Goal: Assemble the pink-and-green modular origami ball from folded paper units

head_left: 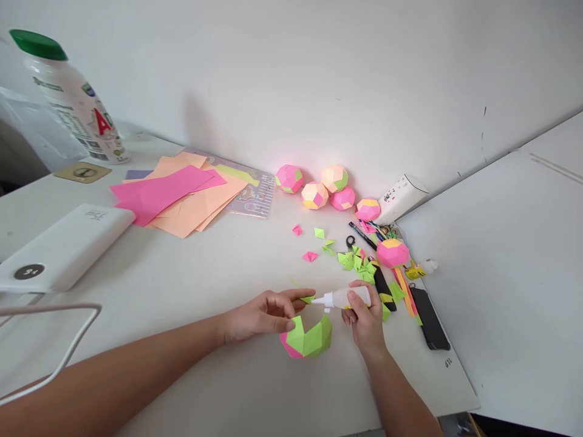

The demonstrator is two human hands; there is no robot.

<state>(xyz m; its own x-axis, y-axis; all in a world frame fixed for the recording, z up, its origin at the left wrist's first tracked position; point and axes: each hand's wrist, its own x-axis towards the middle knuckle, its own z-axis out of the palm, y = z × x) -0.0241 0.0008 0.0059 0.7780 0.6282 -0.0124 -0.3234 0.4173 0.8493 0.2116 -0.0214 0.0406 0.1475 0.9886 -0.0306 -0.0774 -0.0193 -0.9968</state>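
Observation:
My left hand (268, 312) is closed at the rim of an open, partly built paper ball (312, 340), green with a pink side, the thumb against its edge. At my left fingertips is a small green folded paper piece (308, 300); whether it joins the ball I cannot tell. In my right hand (367, 318) is a white glue bottle (350, 298), tipped sideways, its nozzle reaching the green piece. Beyond my hands lie loose green folded pieces (357, 262) and a pink folded piece (310, 257).
Several finished paper balls (289, 179) stand by the wall. Paper sheets (182, 194), a power bank (68, 246) with a cable, and a drink bottle (79, 103) are on the left. A phone (429, 318), yellow glue bottle (419, 268) and white cylinder (401, 199) are on the right.

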